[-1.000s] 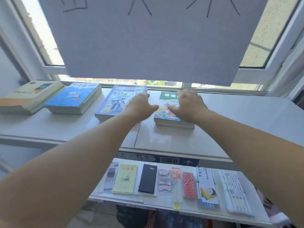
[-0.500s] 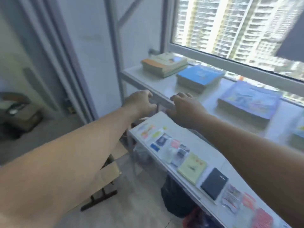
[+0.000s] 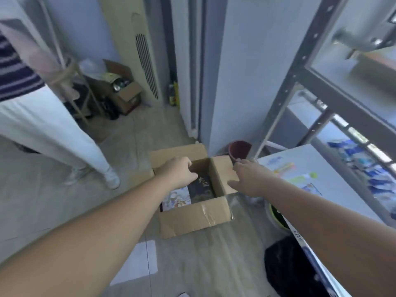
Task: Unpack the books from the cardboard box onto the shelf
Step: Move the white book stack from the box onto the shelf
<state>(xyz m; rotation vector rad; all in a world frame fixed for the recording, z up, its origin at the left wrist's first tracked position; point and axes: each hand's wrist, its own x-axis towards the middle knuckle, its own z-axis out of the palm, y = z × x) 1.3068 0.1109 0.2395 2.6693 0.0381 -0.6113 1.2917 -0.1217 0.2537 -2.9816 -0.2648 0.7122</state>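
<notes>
View has swung from window-side books down to cardboard box (image 3: 192, 219) on floor, centre frame. Both hands have left shelf (image 3: 317, 159), now at right edge.
Left hand (image 3: 179, 172) over box mouth, fingers loosely bent, empty, just above dark book (image 3: 201, 187); illustrated book (image 3: 176, 198) beside it.
Right hand (image 3: 250, 179) above right flap, fingers relaxed, empty.
Likely meaning: last book placed, next pick starting, at least two remain.

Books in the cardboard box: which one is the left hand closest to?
The dark book with pale lettering, just below the left hand; the colourful picture-cover book lies beside it, farther from the fingers.
</notes>
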